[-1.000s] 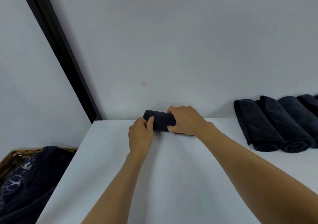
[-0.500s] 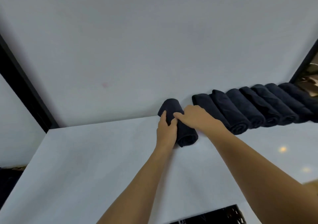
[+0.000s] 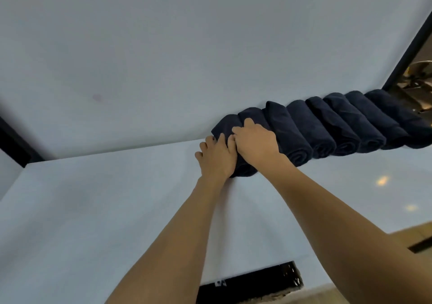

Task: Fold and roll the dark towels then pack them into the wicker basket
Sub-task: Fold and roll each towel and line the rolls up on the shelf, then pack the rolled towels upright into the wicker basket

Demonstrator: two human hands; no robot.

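A rolled dark towel (image 3: 225, 126) lies on the white table (image 3: 98, 210) at the back wall, at the left end of a row of several rolled dark towels (image 3: 332, 126). Its right side touches the neighbouring roll. My left hand (image 3: 216, 160) presses against the roll's left flank with fairly straight fingers, its thumb splayed out to the left. My right hand (image 3: 256, 143) lies over the top of the same roll with its fingers curled round it. The wicker basket is out of view.
The row of rolls runs along the grey wall (image 3: 187, 46) toward a dark frame (image 3: 411, 44) at the right. A black object (image 3: 247, 280) sits below the table's near edge. Bare tabletop stretches to the left of my hands.
The view swung right, away from the basket of towels. My hands slid the roll right along the wall until it met the row. The right hand now lies over it.
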